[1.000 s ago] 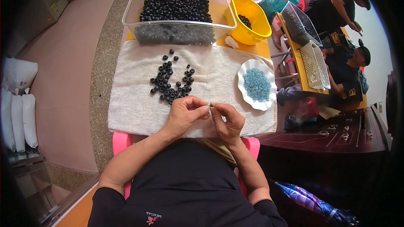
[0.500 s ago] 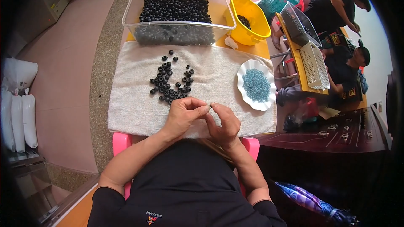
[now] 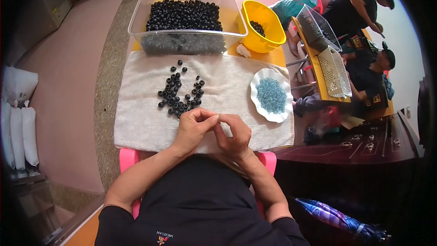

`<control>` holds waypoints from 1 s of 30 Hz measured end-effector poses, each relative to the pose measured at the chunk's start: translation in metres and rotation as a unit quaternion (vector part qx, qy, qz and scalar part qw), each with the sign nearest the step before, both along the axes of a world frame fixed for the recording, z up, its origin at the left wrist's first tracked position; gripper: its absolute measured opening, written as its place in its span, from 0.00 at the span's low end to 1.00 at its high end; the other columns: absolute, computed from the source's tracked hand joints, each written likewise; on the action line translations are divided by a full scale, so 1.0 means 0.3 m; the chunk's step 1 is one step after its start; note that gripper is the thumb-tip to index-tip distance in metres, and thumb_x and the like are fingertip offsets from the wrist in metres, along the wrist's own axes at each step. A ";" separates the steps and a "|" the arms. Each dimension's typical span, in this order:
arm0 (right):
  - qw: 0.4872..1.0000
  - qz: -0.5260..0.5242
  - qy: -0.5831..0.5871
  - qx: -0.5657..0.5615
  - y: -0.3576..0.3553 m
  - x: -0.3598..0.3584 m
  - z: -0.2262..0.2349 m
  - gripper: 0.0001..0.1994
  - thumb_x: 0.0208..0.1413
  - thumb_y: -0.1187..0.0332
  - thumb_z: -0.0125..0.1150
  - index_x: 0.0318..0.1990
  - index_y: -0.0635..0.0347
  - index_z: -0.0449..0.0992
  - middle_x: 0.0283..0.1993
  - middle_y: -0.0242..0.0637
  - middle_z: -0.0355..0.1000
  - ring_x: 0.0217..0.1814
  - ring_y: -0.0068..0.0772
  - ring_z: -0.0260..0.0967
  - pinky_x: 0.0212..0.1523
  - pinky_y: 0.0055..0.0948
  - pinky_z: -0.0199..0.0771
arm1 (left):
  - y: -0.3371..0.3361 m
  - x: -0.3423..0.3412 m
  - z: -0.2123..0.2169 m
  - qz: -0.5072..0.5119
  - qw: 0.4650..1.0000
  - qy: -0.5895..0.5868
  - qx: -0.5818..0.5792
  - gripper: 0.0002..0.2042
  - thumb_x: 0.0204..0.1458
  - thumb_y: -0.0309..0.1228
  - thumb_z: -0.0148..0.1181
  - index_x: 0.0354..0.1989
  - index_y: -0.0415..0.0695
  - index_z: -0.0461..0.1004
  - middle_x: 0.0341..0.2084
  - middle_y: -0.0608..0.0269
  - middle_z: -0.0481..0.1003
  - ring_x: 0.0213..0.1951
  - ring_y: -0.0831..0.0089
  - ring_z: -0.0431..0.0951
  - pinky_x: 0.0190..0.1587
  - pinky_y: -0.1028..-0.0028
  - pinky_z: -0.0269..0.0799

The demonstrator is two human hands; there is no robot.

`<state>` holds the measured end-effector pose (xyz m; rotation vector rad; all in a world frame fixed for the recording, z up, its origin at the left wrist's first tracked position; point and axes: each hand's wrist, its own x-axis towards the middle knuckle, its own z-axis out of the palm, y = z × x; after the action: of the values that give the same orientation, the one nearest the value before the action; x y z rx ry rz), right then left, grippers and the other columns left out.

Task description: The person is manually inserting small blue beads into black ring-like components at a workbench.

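Black beads (image 3: pixel 178 94), roughly thirty, beside left hand (image 3: pixel 193 127), right hand (image 3: pixel 234 134).

A single head-worn fisheye view looks steeply down, close over the towel-covered bench (image 3: pixel 136 127) and the person's lap.

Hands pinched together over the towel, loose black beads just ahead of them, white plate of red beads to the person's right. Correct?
Not quite. The beads on the white plate are light blue, not red, as the head view shows. The rest holds: left hand and right hand meet over the towel, loose black beads ahead.
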<state>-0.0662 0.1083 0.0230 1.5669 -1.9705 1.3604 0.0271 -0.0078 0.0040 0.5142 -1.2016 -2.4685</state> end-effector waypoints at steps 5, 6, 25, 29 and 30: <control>0.998 0.014 -0.058 0.016 0.005 -0.005 0.012 0.16 0.43 0.81 0.68 0.41 0.64 0.73 0.35 0.46 0.74 0.34 0.45 0.75 0.34 0.34 0.77 | 0.001 0.007 -0.007 -0.006 1.000 0.000 -0.013 0.04 0.56 0.25 0.62 0.36 0.38 0.76 0.31 0.63 0.79 0.32 0.79 0.78 0.39 0.78 0.76; 0.998 0.013 -0.055 0.019 0.005 -0.007 0.014 0.16 0.43 0.81 0.68 0.41 0.64 0.73 0.36 0.46 0.74 0.35 0.44 0.75 0.34 0.34 0.77 | 0.000 0.008 -0.003 -0.010 1.000 0.002 -0.016 0.05 0.56 0.26 0.62 0.37 0.38 0.76 0.31 0.63 0.79 0.33 0.79 0.78 0.39 0.78 0.76; 0.959 -0.212 0.176 0.062 -0.155 -0.674 0.369 0.18 0.49 0.75 0.70 0.48 0.65 0.74 0.47 0.47 0.74 0.30 0.34 0.77 0.31 0.29 0.77 | 0.015 0.020 -0.006 -0.043 0.994 -0.029 -0.101 0.08 0.55 0.26 0.63 0.41 0.37 0.76 0.32 0.64 0.78 0.34 0.80 0.78 0.38 0.79 0.75; 0.990 0.013 -0.016 0.141 -0.181 -0.470 0.228 0.13 0.49 0.78 0.68 0.44 0.61 0.77 0.39 0.41 0.76 0.29 0.30 0.75 0.31 0.25 0.74 | 0.013 0.041 -0.010 -0.034 0.991 -0.037 -0.125 0.08 0.56 0.26 0.63 0.41 0.37 0.76 0.31 0.66 0.78 0.33 0.82 0.77 0.36 0.80 0.74; 0.979 0.063 -0.063 0.181 -0.169 -0.427 0.183 0.12 0.49 0.79 0.67 0.42 0.61 0.78 0.37 0.40 0.76 0.29 0.29 0.75 0.31 0.25 0.74 | 0.013 0.037 -0.006 -0.040 0.989 -0.032 -0.140 0.08 0.56 0.26 0.63 0.40 0.37 0.76 0.30 0.67 0.78 0.32 0.83 0.77 0.35 0.81 0.74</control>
<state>-0.1942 0.0576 0.0780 1.8297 -2.3362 1.2223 0.0382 -0.0038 0.0023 0.4762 -1.5921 -2.3077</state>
